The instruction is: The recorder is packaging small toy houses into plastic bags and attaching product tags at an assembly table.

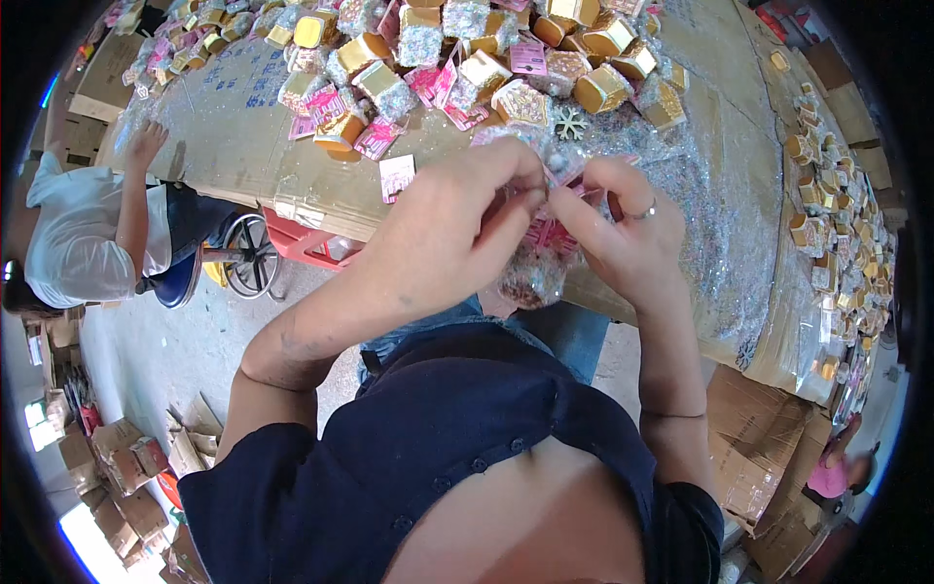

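Observation:
At the table's near edge, my left hand (pixel 467 209) and my right hand (pixel 628 224) are closed in pinches, fingertips almost meeting. Between them is a sparkly ornament (pixel 533 280) with a pink tag (pixel 550 234); its upper part is partly hidden by my fingers. A ring shows on my right hand. Just beyond my fingertips lies a silvery snowflake (pixel 570 123). A small white-and-pink card (pixel 396 178) rests on the table to the left of my left hand.
A heap of glittery ornaments with gold bases (pixel 486 68) covers the table's far side. Loose glitter (pixel 720 224) spreads over the cardboard (pixel 233 127) tabletop. More ornaments (pixel 827 214) line the right. A seated person (pixel 97 234) is at left; a cardboard box (pixel 754 438) stands lower right.

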`<action>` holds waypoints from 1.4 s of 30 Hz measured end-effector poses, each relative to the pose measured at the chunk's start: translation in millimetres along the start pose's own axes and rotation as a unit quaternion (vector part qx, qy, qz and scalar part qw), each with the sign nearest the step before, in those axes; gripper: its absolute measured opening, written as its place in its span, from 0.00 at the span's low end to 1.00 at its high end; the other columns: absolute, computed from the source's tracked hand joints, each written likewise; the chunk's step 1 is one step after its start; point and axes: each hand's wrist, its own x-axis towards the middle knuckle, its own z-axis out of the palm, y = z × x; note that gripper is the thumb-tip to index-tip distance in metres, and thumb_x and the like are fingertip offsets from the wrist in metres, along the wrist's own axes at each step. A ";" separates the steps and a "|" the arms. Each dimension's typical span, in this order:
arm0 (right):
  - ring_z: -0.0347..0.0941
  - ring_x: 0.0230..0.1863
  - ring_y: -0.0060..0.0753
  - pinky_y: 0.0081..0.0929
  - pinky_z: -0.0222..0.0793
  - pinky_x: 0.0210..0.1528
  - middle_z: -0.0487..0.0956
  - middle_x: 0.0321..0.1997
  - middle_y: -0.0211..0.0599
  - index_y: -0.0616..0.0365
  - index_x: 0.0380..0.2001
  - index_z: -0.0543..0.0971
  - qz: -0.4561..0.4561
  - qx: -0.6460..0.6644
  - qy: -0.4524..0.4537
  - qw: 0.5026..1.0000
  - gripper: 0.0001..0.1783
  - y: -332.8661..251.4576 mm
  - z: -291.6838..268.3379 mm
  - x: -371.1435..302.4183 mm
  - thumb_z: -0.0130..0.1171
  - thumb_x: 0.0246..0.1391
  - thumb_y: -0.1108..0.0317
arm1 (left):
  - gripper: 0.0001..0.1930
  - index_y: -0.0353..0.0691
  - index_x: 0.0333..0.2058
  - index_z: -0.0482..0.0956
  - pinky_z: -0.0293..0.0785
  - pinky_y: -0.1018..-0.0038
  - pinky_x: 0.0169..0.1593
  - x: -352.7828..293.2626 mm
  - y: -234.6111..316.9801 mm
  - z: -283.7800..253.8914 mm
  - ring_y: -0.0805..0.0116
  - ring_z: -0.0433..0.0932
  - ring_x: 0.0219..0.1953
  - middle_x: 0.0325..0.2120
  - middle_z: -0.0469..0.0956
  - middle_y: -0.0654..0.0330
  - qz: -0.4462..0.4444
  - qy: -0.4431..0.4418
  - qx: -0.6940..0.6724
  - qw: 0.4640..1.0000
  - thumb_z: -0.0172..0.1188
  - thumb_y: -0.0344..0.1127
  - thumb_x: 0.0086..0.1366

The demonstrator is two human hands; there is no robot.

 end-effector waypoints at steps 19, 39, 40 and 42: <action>0.72 0.25 0.31 0.28 0.67 0.24 0.73 0.34 0.27 0.42 0.32 0.80 0.049 0.035 -0.046 0.997 0.17 3.3 8.0 8.2 0.63 0.35 0.75 | 0.10 0.33 0.41 0.80 0.60 0.86 0.25 22.4 -40.9 -10.4 0.86 0.69 0.26 0.35 0.79 0.64 -0.188 -0.102 -0.445 0.870 0.57 0.26 0.61; 0.72 0.22 0.23 0.26 0.63 0.21 0.72 0.21 0.27 0.46 0.36 0.80 0.235 0.157 -0.063 0.957 0.06 8.6 7.5 10.5 0.57 0.54 0.69 | 0.05 0.34 0.36 0.82 0.76 0.79 0.32 26.4 -54.7 22.3 0.76 0.80 0.30 0.29 0.82 0.59 -0.028 0.141 -0.207 0.968 0.61 0.26 0.60; 0.72 0.22 0.20 0.26 0.62 0.20 0.72 0.21 0.28 0.49 0.37 0.79 0.333 0.299 -0.085 0.890 0.06 8.3 4.0 13.1 0.55 0.59 0.69 | 0.05 0.34 0.36 0.82 0.76 0.79 0.32 27.9 -55.0 21.5 0.76 0.80 0.30 0.29 0.82 0.59 -0.027 0.140 -0.207 0.968 0.61 0.26 0.60; 0.73 0.23 0.20 0.24 0.63 0.21 0.75 0.23 0.29 0.54 0.39 0.78 0.387 0.459 -0.107 0.793 0.07 16.4 -1.7 13.2 0.52 0.60 0.70 | 0.06 0.32 0.37 0.80 0.76 0.82 0.32 31.6 -56.4 19.4 0.80 0.78 0.30 0.30 0.82 0.61 -0.050 0.112 -0.314 0.942 0.59 0.28 0.64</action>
